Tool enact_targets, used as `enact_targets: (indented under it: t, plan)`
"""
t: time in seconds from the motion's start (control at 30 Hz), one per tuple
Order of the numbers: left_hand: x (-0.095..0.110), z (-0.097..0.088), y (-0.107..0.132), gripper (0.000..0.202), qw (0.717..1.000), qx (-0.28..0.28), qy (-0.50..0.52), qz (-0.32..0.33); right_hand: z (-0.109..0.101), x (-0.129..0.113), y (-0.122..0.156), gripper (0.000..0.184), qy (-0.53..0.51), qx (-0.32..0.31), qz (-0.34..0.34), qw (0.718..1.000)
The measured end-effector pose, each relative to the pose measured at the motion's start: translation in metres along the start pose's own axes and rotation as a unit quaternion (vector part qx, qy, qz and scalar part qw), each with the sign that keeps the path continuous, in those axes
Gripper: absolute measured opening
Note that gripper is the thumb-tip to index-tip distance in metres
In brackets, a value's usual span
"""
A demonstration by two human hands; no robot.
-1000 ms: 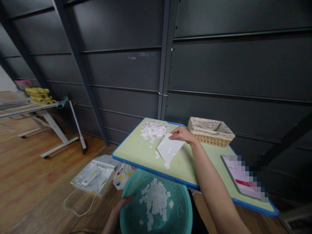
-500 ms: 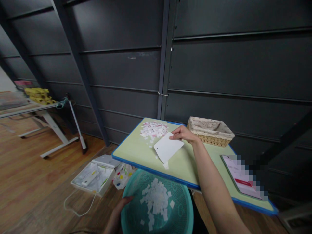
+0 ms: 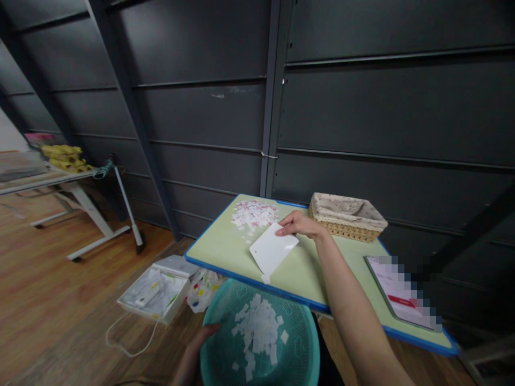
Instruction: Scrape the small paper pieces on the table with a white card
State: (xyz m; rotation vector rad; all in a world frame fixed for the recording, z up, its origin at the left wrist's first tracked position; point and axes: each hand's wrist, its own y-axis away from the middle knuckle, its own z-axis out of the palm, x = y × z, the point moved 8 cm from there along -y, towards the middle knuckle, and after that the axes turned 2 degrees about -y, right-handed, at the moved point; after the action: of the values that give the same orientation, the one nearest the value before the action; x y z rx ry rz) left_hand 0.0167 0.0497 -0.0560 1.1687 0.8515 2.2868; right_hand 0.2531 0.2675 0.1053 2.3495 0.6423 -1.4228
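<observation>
My right hand (image 3: 296, 224) grips a white flat card (image 3: 273, 250), thumb on top, its lower edge tilted down against the table top. A few white paper pieces (image 3: 265, 279) lie at that edge, close to the table's front rim. Behind the card spreads a pile of small white and pinkish paper pieces (image 3: 254, 213). My left hand (image 3: 205, 339) is closed on the rim of a green plastic basket (image 3: 300, 321), held below the table edge. Inside the basket sits a heap of white paper pieces (image 3: 259, 327).
The pale green table (image 3: 219, 246) has a blue edge. At its back stands a cloth-lined wicker basket (image 3: 346, 228); at right lies a tablet (image 3: 396, 295). On the floor are an open white box (image 3: 153, 295) with a cord and a plastic bag (image 3: 203, 292). A dark panel wall (image 3: 209, 118) rises behind.
My right hand has drawn the card slightly toward me and left, and the few pieces at its edge have moved closer to the table's rim. My left hand and the green basket stay put.
</observation>
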Motion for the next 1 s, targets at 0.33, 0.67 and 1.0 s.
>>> enact_targets:
  t: [0.33, 0.67, 1.0]
  plan:
    - [0.007, -0.003, -0.001, 0.079, 0.999, 0.033, 0.000, 0.027, 0.020, -0.013, -0.011, 0.036, -0.102, 0.026, -0.040, 0.994]
    - [0.009, -0.007, -0.003, 0.080, 0.998, 0.049, 0.012, 0.039, -0.038, 0.017, -0.004, 0.037, -0.072, 0.215, -0.021, 0.974]
    - [0.007, -0.005, -0.002, 0.079, 0.999, 0.034, 0.003, 0.030, -0.016, 0.006, -0.011, 0.038, -0.022, 0.146, -0.040, 0.988]
